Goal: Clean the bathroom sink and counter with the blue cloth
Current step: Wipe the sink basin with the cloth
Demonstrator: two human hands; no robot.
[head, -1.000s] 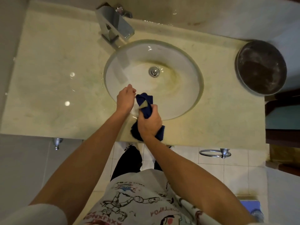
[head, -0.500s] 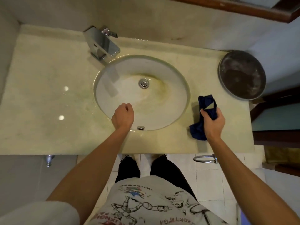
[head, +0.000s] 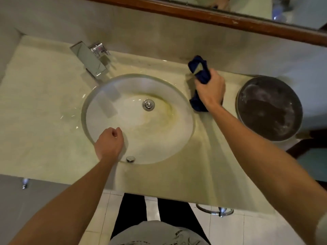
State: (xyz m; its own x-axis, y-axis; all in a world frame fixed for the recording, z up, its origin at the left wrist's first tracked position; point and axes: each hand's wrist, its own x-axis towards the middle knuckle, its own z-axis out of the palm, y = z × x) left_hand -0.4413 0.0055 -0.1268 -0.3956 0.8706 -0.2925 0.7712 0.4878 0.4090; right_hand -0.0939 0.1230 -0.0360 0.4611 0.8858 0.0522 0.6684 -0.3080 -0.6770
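Note:
A round white sink (head: 106, 106) with yellowish stains near its drain (head: 148, 104) is set into a pale marble counter (head: 44, 103). My right hand (head: 210, 90) grips the bunched dark blue cloth (head: 200, 69) on the counter at the sink's back right, near the wall. The cloth sticks out above and below my fist. My left hand (head: 109, 143) rests at the sink's front left rim with its fingers curled and holds nothing.
A chrome faucet (head: 90, 59) stands at the sink's back left. A dark round metal basin (head: 269, 108) sits on the counter's right end. A wood-framed mirror (head: 212, 16) runs along the wall. A towel ring (head: 215, 210) hangs under the counter front.
My right hand has carried the cloth from the sink's front rim to the right counter, then back toward the wall. My left hand stayed at the front rim.

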